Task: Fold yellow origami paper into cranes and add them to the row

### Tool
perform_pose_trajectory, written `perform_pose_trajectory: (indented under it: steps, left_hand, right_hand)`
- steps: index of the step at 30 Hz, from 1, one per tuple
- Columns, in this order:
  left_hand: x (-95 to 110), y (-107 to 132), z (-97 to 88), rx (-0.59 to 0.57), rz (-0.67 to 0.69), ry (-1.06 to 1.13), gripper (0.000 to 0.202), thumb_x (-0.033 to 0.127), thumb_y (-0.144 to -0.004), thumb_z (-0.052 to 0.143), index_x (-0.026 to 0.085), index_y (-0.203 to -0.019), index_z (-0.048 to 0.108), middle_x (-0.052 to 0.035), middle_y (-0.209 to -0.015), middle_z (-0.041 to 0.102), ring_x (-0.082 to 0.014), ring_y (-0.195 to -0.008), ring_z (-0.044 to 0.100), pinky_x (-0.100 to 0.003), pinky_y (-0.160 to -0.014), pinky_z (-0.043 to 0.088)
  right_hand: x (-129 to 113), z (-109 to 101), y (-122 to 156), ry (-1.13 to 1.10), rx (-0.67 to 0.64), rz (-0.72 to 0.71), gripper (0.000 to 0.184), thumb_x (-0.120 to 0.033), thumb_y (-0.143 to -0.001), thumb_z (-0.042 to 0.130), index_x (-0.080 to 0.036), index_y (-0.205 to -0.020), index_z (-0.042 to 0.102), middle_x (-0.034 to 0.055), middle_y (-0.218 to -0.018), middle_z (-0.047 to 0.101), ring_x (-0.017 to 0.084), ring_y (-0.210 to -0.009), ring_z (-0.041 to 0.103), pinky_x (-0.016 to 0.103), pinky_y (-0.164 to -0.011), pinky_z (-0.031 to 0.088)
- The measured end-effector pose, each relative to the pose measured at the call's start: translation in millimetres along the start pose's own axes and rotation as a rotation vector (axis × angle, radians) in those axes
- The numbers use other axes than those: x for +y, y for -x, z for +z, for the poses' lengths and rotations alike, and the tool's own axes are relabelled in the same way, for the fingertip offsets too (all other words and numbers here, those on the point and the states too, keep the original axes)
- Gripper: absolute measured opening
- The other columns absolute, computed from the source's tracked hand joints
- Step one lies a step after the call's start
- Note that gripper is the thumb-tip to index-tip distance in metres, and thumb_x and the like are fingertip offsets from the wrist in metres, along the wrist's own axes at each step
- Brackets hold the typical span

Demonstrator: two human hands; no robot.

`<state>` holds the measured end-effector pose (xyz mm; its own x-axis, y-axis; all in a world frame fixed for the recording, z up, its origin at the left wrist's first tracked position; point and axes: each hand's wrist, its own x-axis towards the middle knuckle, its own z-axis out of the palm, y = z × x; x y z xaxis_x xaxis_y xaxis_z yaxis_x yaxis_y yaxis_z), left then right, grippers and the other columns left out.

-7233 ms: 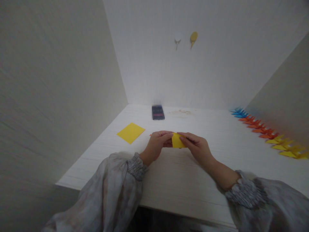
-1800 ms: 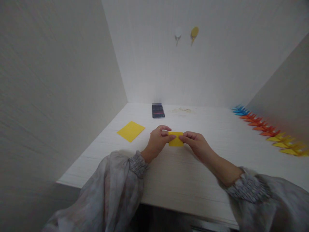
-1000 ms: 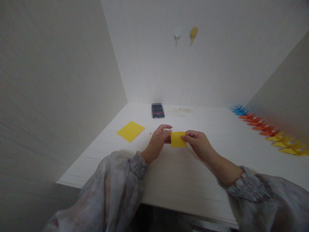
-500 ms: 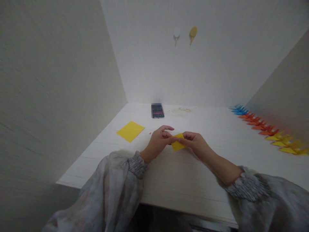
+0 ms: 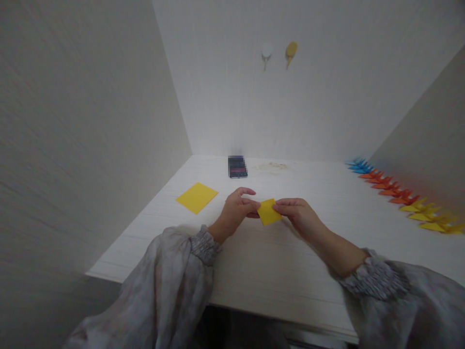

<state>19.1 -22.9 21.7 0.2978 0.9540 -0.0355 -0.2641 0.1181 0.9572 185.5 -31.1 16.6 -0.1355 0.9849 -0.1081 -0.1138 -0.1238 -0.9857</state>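
A small folded square of yellow origami paper (image 5: 269, 213) is held up between my two hands over the white table. My left hand (image 5: 237, 211) pinches its left edge between thumb and fingers, with the index finger raised off the paper. On the right edge, the thumb and fingertips of my right hand (image 5: 298, 213) are closed on it. Most of the paper's face shows between the fingertips. To the left, a larger yellow paper square (image 5: 196, 198) lies flat on the table.
A dark phone (image 5: 237, 167) lies near the back wall. Along the right wall runs a row of folded paper cranes, blue (image 5: 360, 166), orange (image 5: 390, 187) and yellow (image 5: 432, 215). Two hooks, white (image 5: 266, 50) and yellow (image 5: 291, 50), are on the back wall. The table's front edge (image 5: 279, 320) is close to me.
Both hands' fingers have shifted outward to the edges of the small yellow paper, so more of its face shows. The larger sheet, phone and cranes stay where they were.
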Motion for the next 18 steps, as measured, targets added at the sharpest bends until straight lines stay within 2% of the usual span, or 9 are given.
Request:
perform_pose_trajectory:
  steps: [6, 11, 18]
  left_hand:
    - [-2.4, -0.9, -0.6, 0.002, 0.02, -0.019, 0.038, 0.015, -0.061, 0.066, 0.016, -0.088, 0.039, 0.0019, -0.057, 0.063, -0.0145, -0.057, 0.063, -0.031, -0.06, 0.052]
    - [-2.4, -1.0, -1.8, 0.021, -0.009, -0.091, 0.041, 0.017, -0.06, 0.069, 0.016, -0.091, 0.041, 0.0009, -0.057, 0.063, -0.0124, -0.051, 0.06, -0.027, -0.055, 0.05]
    - [-1.6, 1.2, -1.6, -0.109, -0.097, -0.109, 0.04, 0.014, -0.061, 0.066, 0.016, -0.093, 0.042, -0.0027, -0.061, 0.065, -0.015, -0.054, 0.063, -0.027, -0.056, 0.049]
  right_hand:
    - [-4.0, -1.4, -0.9, 0.049, 0.044, 0.024, 0.012, -0.025, -0.056, 0.07, -0.014, -0.055, 0.066, 0.0034, -0.058, 0.064, 0.014, -0.055, 0.055, 0.028, -0.059, 0.042]
    - [-6.8, 0.0, 0.8, -0.003, 0.08, 0.04, 0.01, -0.022, -0.054, 0.069, -0.015, -0.05, 0.062, 0.0027, -0.055, 0.063, 0.013, -0.053, 0.054, 0.028, -0.058, 0.041]
    - [-5.5, -2.5, 0.6, -0.009, 0.075, 0.008, 0.01, -0.021, -0.053, 0.069, -0.014, -0.051, 0.062, 0.0024, -0.052, 0.061, 0.013, -0.051, 0.053, 0.027, -0.054, 0.039]
